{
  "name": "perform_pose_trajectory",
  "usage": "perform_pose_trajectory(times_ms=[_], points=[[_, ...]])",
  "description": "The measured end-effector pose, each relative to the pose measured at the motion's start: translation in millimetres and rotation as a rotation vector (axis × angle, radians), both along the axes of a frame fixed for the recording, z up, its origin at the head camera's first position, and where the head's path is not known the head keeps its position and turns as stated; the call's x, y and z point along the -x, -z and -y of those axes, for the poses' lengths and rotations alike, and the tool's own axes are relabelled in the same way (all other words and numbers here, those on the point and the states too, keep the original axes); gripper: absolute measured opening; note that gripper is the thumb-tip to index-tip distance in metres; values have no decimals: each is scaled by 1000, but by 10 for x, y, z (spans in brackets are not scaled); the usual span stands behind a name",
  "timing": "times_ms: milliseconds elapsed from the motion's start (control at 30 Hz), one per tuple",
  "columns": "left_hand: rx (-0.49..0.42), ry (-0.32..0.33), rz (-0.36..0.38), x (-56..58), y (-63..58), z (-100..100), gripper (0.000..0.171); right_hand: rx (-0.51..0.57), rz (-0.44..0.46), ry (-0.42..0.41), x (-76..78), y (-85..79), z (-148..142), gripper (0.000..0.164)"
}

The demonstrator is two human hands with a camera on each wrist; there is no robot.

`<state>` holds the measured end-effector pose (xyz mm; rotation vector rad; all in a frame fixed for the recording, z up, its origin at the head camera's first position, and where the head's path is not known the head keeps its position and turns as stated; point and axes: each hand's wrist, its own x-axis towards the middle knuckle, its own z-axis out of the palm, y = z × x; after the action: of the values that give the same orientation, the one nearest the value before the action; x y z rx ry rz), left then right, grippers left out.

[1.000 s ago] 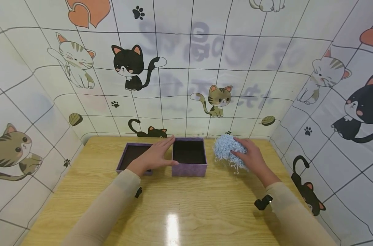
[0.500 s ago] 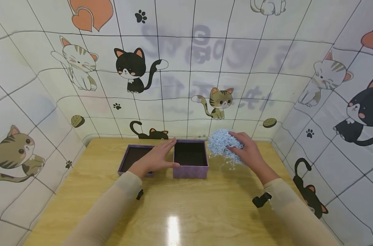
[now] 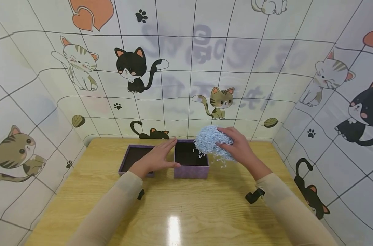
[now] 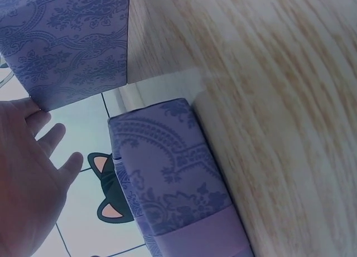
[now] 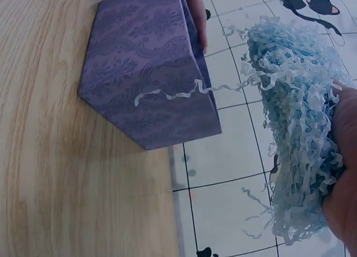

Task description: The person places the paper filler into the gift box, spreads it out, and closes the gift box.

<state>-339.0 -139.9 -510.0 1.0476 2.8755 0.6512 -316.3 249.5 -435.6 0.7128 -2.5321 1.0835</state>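
While the right hand (image 3: 240,147) gripped the shreds (image 3: 209,140) between thumb and fingers, the clump hung by the right rim of the box (image 3: 191,172), loose strands trailing, probably because the grip caught only part of it. Left hand (image 3: 157,158), fingers straight, nothing grasped, touched the box's left side, likely to steady it. Box stood upright on the surface (image 3: 180,205) between both hands, lid (image 3: 134,157) partly hidden by the left hand, apparently off so the top was accessible.
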Motion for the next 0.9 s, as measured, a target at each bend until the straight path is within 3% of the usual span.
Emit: perform_pose_trajectory(times_ms=[367,900], points=[[5,2,4,14,-1,1,122,-12,-8,-95,92,-53,293,67],[36,-26,59,40,-2,-6,122,-55,115,-197,147,134,704,64]])
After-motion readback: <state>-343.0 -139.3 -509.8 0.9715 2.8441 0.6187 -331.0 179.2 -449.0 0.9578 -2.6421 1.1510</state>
